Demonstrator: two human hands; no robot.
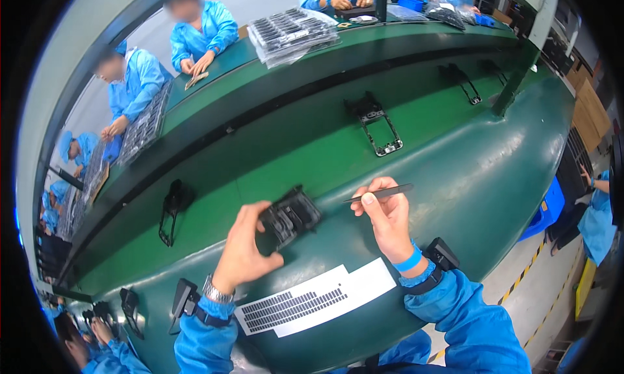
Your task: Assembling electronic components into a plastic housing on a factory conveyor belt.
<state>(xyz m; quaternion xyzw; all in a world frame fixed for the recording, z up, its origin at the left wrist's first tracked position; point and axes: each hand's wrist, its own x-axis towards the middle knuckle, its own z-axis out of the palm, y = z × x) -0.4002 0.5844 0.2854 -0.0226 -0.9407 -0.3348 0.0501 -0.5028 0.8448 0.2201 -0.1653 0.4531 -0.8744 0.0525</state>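
My left hand [246,252] is at the left end of a black plastic frame [294,219], fingertips at its upper corner and thumb near its lower corner. The frame looks slightly blurred and lies across the border of the bench and the green conveyor strip. In my right hand [387,221] a pair of dark tweezers [389,191] is pinched between thumb and fingers, its thin tip toward the frame. Below both hands lies a white sheet [370,287] with rows of small black stickers [296,311].
More black frames lie on the green strip [260,172]: one to the left [171,211], one ahead [376,125], others far right. A green metal post [520,81] stands right. Several co-workers in blue sit across and at left. Stacked clear trays [292,34] lie opposite; a blue bin [546,208] is right.
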